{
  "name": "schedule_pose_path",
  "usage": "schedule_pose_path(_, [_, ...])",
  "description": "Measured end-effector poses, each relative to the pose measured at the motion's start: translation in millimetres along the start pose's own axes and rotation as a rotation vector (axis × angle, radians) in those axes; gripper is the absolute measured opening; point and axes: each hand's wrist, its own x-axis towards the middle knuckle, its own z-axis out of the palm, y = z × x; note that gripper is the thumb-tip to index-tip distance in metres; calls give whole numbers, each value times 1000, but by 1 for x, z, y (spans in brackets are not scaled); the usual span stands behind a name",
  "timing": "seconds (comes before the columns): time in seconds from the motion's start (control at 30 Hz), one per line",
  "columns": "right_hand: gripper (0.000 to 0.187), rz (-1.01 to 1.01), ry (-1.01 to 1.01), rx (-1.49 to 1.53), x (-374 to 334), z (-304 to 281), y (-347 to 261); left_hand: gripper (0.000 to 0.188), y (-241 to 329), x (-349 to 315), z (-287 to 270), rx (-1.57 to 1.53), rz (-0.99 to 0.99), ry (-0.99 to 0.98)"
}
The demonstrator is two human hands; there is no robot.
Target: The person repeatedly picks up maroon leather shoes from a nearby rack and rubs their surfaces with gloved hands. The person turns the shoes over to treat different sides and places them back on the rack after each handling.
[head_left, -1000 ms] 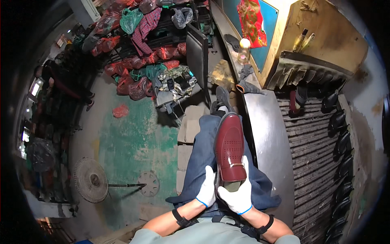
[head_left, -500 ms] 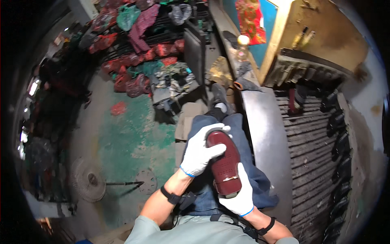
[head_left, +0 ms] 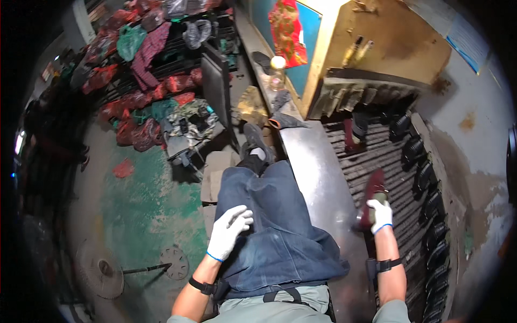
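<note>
My right hand [head_left: 381, 215], in a white knit glove with a blue cuff, is closed on a dark red shoe [head_left: 375, 185]. The shoe is over the slatted rack [head_left: 355, 185] on my right, its toe pointing away from me. Something olive-green shows in the shoe's opening, beside my fingers. I cannot tell whether the shoe rests on the slats. Over my lap, my left hand [head_left: 230, 231] wears a matching glove and holds nothing, its fingers loosely bent and apart. Farther up the same rack stands another dark red shoe [head_left: 353, 134].
A metal bench top [head_left: 318, 167] runs between my legs and the rack. Black shoes [head_left: 425, 180] line the rack's right side. A bottle [head_left: 277, 75] stands on the ledge ahead. A fan [head_left: 102, 272] lies at left; bagged goods [head_left: 134, 132] and a black panel [head_left: 216, 81] are beyond.
The dark red shoe has gone from between both hands over my lap to the rack at right, in my right hand. My left hand has let go and drawn back. The view has shifted rightward.
</note>
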Motion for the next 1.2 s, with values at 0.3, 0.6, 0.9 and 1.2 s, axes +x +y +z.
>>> schedule_pose_path(0.3, [77, -388, 542, -835, 32, -71, 92, 40, -33, -51, -5, 76, 2, 136])
schedule_pose_path(0.6, [76, -669, 773, -564, -14, -49, 123, 34, -32, -71, 12, 62, 38, 85])
schedule_pose_path(0.9, [77, -674, 819, -544, 0, -54, 132, 35, -31, -76, 13, -38, 68, 70])
schedule_pose_path(1.2, [67, -607, 837, -628, 12, -63, 145, 34, -40, -80, -9, -72, 88, 61])
